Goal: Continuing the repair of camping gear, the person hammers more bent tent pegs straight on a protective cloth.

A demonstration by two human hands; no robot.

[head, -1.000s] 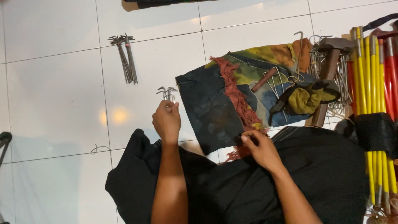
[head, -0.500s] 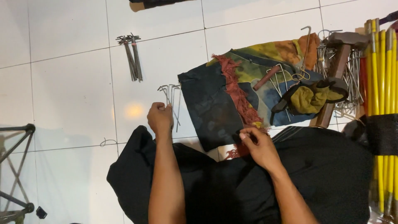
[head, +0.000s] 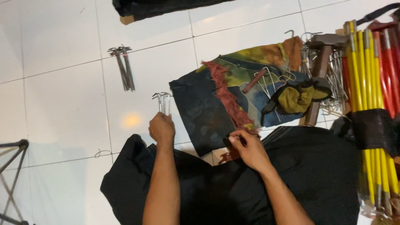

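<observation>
Head view | left hand (head: 161, 128) fisted round metal pegs (head: 162, 102) left of dyed cloth (head: 216, 104) | right hand (head: 248, 149) pinching cloth's near edge, beside its red fringe | risk: loose pegs may slip from the fist and scatter; hooks may snag the fringe

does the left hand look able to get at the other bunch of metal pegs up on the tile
Probably yes: the bunch of metal pegs lies alone on bare tile beyond the left hand, nothing between. But that hand already grips a peg bundle.
</observation>
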